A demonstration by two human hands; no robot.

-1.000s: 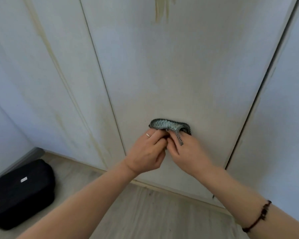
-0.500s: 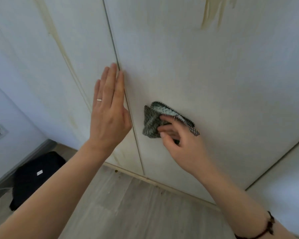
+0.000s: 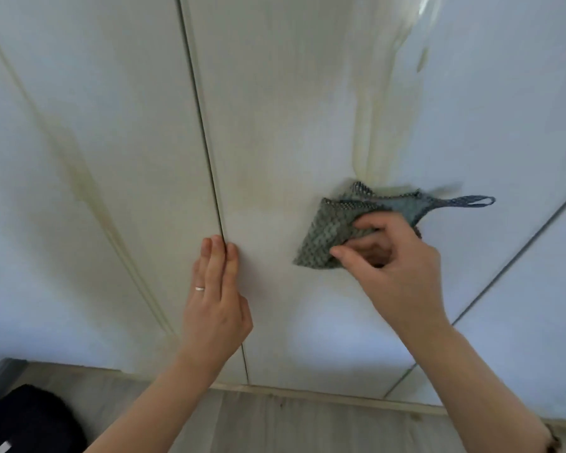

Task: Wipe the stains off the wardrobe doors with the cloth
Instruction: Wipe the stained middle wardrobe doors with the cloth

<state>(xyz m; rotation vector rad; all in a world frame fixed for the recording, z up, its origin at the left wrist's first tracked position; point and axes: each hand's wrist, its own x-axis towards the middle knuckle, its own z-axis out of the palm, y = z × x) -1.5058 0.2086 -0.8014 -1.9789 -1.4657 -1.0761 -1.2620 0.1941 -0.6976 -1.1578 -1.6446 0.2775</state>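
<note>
R hand (image 3: 399, 269) grips the grey-green cloth (image 3: 324, 237), fingers curled over it, holding it against the middle wardrobe door (image 3: 291, 109); cloth's loop (image 3: 471, 201) sticks out to the right; yellowish stain (image 3: 373, 132) ends just above cloth; L hand (image 3: 214, 305) lies flat, fingers straight, across the seam w/ the left door (image 3: 95, 76), which has its own streak (image 3: 89, 191); black bag (image 3: 27, 420) on floor, bottom left.

right hand (image 3: 396, 266) gripping cloth (image 3: 327, 237), stained door (image 3: 291, 109)
</note>
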